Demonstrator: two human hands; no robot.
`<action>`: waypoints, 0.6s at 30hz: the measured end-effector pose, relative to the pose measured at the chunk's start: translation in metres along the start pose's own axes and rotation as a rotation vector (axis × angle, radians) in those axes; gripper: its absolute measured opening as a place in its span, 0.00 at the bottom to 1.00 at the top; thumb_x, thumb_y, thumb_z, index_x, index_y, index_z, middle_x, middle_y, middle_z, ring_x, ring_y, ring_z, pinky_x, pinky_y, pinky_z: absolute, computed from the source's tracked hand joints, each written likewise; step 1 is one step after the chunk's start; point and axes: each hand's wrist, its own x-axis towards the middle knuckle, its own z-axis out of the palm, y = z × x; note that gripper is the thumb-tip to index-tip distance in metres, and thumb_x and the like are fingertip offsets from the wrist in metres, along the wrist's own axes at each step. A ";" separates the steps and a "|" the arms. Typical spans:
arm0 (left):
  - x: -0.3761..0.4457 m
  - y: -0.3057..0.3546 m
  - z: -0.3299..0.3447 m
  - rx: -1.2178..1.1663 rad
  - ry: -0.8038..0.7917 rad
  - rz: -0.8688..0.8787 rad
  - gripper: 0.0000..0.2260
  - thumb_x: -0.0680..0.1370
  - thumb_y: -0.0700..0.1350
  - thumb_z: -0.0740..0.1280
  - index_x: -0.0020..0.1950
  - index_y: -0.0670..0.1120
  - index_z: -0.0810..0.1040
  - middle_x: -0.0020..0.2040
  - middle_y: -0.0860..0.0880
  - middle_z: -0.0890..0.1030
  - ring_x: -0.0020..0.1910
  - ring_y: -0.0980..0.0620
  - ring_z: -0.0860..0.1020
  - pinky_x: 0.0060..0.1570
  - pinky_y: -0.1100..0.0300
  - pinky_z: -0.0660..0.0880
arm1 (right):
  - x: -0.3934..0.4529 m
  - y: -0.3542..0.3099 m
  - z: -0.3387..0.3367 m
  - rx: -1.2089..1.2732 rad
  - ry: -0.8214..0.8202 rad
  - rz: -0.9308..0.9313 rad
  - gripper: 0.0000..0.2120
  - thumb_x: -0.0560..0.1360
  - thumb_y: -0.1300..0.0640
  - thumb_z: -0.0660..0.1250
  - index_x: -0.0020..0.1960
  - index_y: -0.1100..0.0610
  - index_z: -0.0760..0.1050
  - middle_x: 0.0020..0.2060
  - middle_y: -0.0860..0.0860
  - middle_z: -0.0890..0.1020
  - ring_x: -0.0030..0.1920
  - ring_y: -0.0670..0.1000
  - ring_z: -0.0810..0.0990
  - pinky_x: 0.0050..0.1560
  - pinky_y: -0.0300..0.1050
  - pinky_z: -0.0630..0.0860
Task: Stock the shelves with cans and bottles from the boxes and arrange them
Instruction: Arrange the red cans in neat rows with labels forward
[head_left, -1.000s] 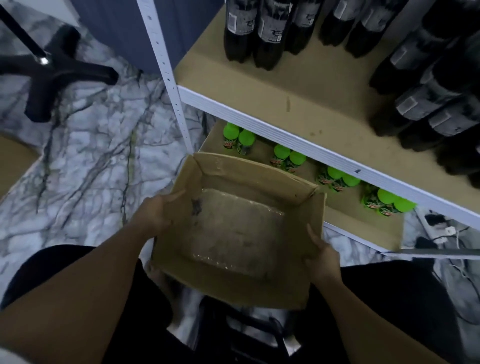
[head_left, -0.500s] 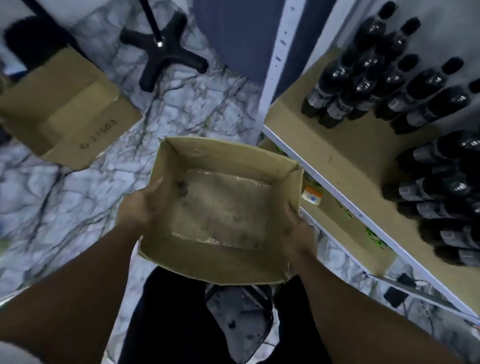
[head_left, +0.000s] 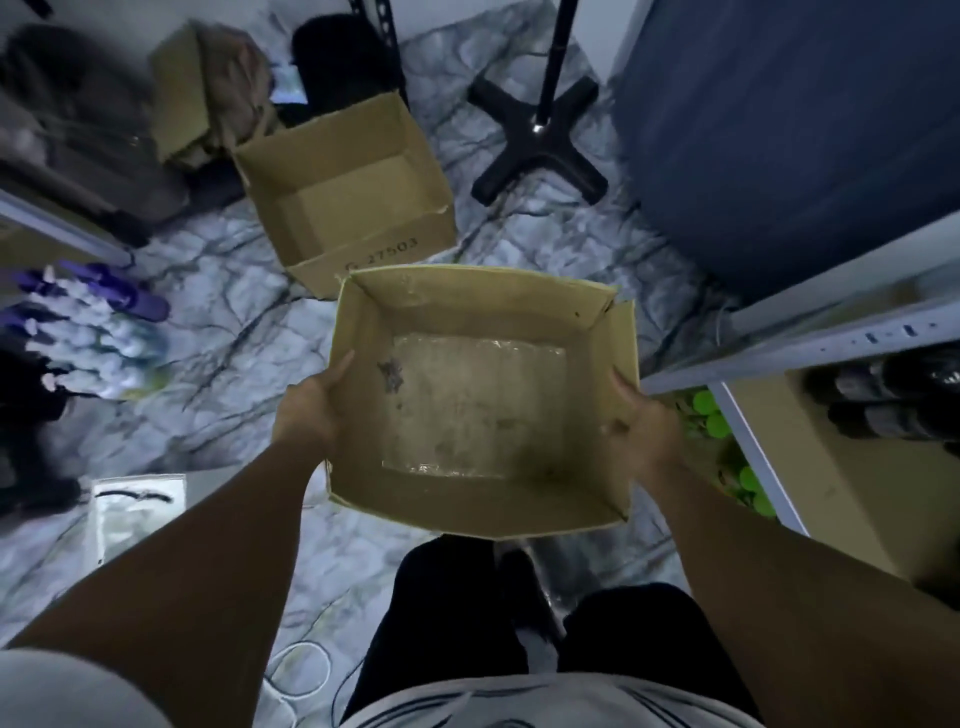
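Observation:
I hold an open cardboard box (head_left: 483, 499) in front of me; only clear plastic wrap lies on its bottom. My left hand (head_left: 311, 410) grips its left wall, thumb over the rim. My right hand (head_left: 641, 431) grips its right wall. At the right stands the shelf unit (head_left: 810, 343). Dark bottles (head_left: 883, 400) stand on one shelf board and green-capped bottles (head_left: 711, 415) on the board below.
A second open cardboard box (head_left: 348, 197) sits on the marble floor just beyond mine. A black cross-shaped stand base (head_left: 540, 140) is behind it. Purple-capped bottles (head_left: 88, 332) lie at the left. A dark blue panel (head_left: 779, 130) fills the upper right. Cables lie near my feet.
I have turned left, away from the shelf, carrying the box with both hands. The shelf slid to the right edge and the second box and left-side clutter came into view.

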 end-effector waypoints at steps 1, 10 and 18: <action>0.009 -0.004 -0.003 -0.021 0.008 -0.024 0.40 0.72 0.30 0.66 0.80 0.56 0.64 0.56 0.35 0.82 0.54 0.34 0.81 0.56 0.45 0.78 | 0.015 -0.011 0.000 -0.002 -0.009 -0.015 0.35 0.77 0.69 0.67 0.79 0.47 0.62 0.55 0.61 0.84 0.43 0.57 0.81 0.45 0.53 0.79; 0.099 -0.026 0.008 -0.156 0.070 -0.240 0.41 0.71 0.33 0.67 0.81 0.56 0.61 0.50 0.37 0.84 0.48 0.37 0.81 0.55 0.50 0.78 | 0.182 -0.065 0.029 -0.116 -0.127 -0.219 0.34 0.78 0.72 0.64 0.79 0.50 0.63 0.65 0.51 0.76 0.56 0.50 0.77 0.45 0.28 0.72; 0.202 -0.074 0.075 -0.312 0.137 -0.334 0.41 0.69 0.38 0.68 0.80 0.61 0.63 0.60 0.40 0.83 0.55 0.38 0.82 0.54 0.48 0.79 | 0.339 -0.086 0.106 -0.209 -0.238 -0.388 0.33 0.77 0.70 0.66 0.75 0.42 0.67 0.65 0.48 0.71 0.62 0.47 0.70 0.60 0.35 0.70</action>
